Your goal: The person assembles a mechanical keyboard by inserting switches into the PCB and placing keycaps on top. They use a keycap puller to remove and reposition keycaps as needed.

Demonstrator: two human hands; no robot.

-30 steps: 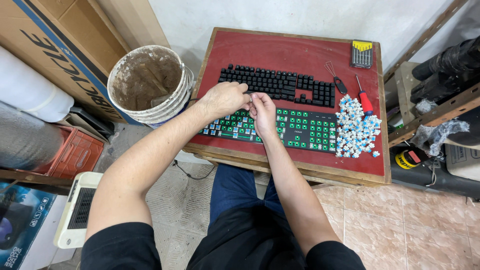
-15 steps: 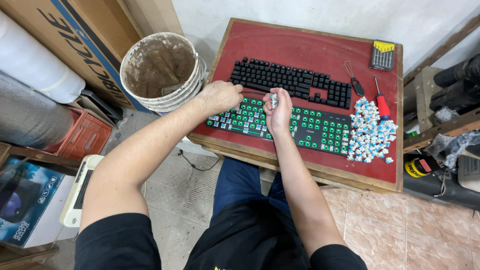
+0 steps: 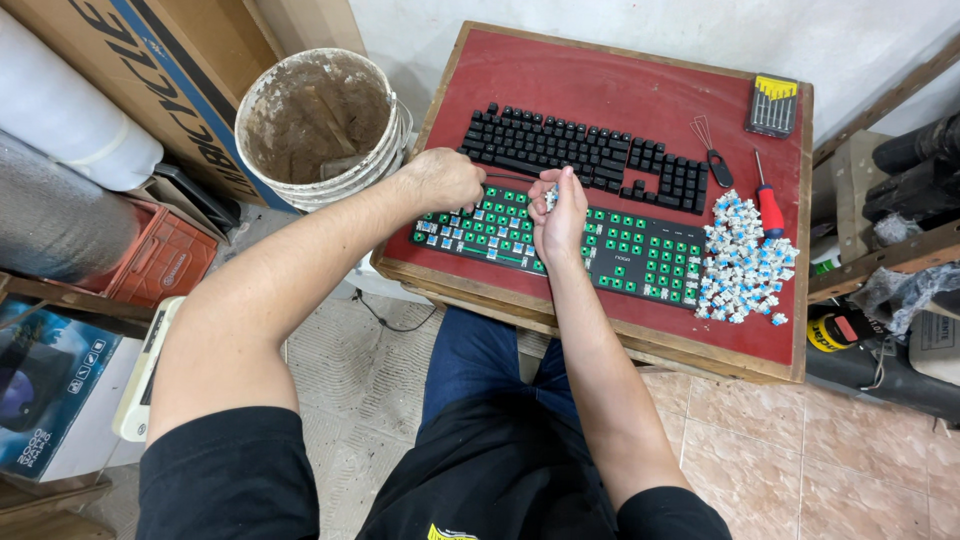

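Right hand is raised just above the stripped keyboard base, fingers pressed together and pinching a small blue-and-white key switch. Left hand rests curled on the base's upper left edge, fingertips down among the seated switches. Beyond lie the black keycap set, the loose switch pile, red-handled screwdriver and wire puller on the red worktop.

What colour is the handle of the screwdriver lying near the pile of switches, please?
The screwdriver has a red handle with a black collar, seen in the head view.
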